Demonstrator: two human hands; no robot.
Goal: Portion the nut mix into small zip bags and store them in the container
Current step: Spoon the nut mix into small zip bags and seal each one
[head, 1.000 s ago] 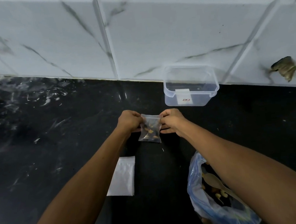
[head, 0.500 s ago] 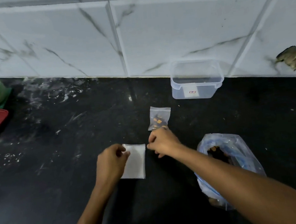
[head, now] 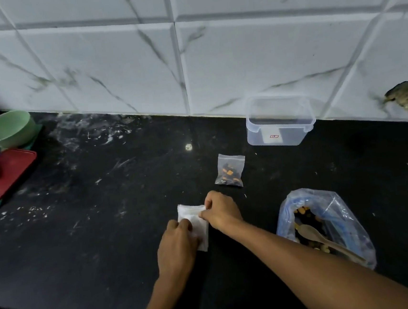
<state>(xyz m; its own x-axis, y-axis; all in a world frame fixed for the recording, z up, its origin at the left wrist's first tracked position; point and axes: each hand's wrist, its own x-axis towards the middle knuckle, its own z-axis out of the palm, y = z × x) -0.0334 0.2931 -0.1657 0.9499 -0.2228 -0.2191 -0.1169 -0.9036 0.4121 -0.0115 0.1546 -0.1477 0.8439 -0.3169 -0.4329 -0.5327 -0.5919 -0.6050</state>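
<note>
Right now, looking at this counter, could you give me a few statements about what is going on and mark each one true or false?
1. The filled zip bag lies inside the clear container. False: it lies on the black counter, in front of the container.
2. Both the left hand and the right hand touch the stack of empty bags. True.
3. A wooden spoon rests in the big bag of nut mix. True.
4. The green bowl sits at the right end of the counter. False: it is at the far left, by the red lid.
</note>
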